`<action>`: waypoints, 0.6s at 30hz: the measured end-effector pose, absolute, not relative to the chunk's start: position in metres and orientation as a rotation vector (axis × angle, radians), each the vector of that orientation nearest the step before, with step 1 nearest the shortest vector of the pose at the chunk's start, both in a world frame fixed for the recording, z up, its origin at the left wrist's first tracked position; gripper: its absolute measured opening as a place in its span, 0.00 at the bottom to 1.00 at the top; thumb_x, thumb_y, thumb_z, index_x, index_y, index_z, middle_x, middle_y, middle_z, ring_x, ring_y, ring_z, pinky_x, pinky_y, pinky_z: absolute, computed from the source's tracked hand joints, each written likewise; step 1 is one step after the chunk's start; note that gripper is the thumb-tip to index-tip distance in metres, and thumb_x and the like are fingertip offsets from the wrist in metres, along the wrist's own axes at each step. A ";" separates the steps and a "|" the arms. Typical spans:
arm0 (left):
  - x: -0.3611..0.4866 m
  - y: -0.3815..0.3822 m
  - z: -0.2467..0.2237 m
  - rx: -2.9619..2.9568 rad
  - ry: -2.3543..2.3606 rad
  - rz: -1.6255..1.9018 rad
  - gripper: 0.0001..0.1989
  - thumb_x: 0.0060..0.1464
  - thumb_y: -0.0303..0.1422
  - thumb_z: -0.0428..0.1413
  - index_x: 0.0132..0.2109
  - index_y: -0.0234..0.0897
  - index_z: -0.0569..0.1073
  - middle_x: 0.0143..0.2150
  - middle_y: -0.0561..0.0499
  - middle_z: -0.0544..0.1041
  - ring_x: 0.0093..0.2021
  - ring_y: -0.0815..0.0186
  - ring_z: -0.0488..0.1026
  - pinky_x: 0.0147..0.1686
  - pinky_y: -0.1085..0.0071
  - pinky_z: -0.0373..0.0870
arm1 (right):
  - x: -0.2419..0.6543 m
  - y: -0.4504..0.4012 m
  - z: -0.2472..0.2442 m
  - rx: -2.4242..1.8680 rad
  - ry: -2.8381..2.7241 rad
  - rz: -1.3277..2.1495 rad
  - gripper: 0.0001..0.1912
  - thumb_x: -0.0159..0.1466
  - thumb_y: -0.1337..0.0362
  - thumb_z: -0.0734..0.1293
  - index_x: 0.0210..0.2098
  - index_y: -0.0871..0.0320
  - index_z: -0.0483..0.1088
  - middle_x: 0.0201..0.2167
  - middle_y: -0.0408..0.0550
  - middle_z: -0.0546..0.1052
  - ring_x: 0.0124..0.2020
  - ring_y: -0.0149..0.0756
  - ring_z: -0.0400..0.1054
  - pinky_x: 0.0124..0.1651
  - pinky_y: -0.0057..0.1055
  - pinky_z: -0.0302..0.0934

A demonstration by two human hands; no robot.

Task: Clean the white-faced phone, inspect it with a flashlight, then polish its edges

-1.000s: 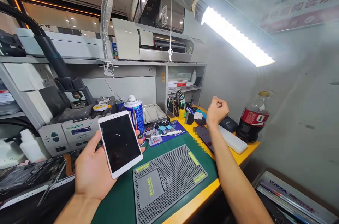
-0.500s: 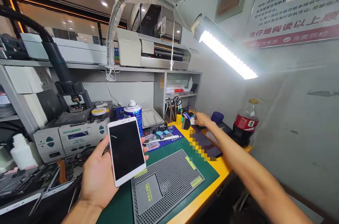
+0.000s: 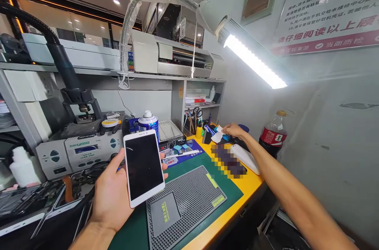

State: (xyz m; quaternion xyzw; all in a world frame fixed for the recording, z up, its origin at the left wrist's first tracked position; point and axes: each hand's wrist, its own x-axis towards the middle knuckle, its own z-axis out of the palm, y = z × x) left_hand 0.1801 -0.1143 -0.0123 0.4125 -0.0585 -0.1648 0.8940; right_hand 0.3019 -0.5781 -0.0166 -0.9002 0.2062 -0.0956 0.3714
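My left hand [image 3: 114, 187] is wrapped round a white smartphone [image 3: 144, 167], its dark screen facing me and tilted up over the mat. A bright scratch-like streak shows near the top of the screen. At the far right of the bench, my right hand [image 3: 235, 130] has its fingers pinched at a thin white sheet [image 3: 217, 136], which looks like a wipe or paper. The fingertips are small, so their exact hold is hard to see. Close to that hand are a dark block-like stand [image 3: 206, 137] and a blue-and-white tube [image 3: 211, 129].
A grey perforated pad [image 3: 195, 194] lies on the green mat [image 3: 233, 193]. Below my right forearm is a white phone-shaped item [image 3: 244, 157], beside a blurred dark phone [image 3: 227, 161]. A cola bottle [image 3: 274, 135], spray can [image 3: 148, 122], soldering station [image 3: 85, 151] and lamp [image 3: 254, 60] surround the bench.
My right hand has shifted slightly right, drawing the white sheet with it. The white phone-shaped item shows more plainly beside my forearm. My left hand still holds the smartphone, nearly unmoved.
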 end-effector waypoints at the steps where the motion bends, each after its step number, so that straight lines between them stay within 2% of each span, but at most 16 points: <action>1: 0.180 -0.114 -0.012 0.858 -0.113 -0.341 0.33 0.63 0.47 0.48 0.62 0.20 0.69 0.55 0.22 0.75 0.52 0.28 0.74 0.51 0.30 0.68 | 0.303 -0.579 -0.017 -2.292 0.540 -0.234 0.10 0.71 0.60 0.66 0.46 0.61 0.72 0.43 0.49 0.77 0.37 0.33 0.73 0.38 0.33 0.72; 5: 0.180 -0.114 -0.012 0.864 -0.105 -0.343 0.33 0.64 0.47 0.47 0.63 0.22 0.68 0.56 0.23 0.75 0.52 0.29 0.75 0.51 0.30 0.68 | 0.308 -0.581 -0.016 -2.244 0.574 -0.216 0.11 0.71 0.60 0.66 0.47 0.61 0.72 0.43 0.49 0.76 0.37 0.33 0.73 0.38 0.33 0.72; 15: 0.180 -0.114 -0.012 0.877 -0.079 -0.346 0.32 0.62 0.47 0.48 0.61 0.22 0.71 0.54 0.24 0.77 0.52 0.29 0.75 0.50 0.31 0.69 | 0.311 -0.578 -0.013 -2.166 0.675 -0.179 0.17 0.70 0.59 0.68 0.53 0.62 0.70 0.51 0.54 0.74 0.47 0.42 0.73 0.48 0.42 0.71; 18: 0.181 -0.115 -0.011 0.890 -0.067 -0.352 0.33 0.62 0.47 0.48 0.61 0.22 0.71 0.53 0.24 0.77 0.51 0.29 0.75 0.50 0.31 0.69 | 0.311 -0.580 -0.011 -2.170 0.734 -0.205 0.16 0.70 0.59 0.67 0.53 0.61 0.71 0.52 0.54 0.74 0.48 0.42 0.73 0.49 0.42 0.71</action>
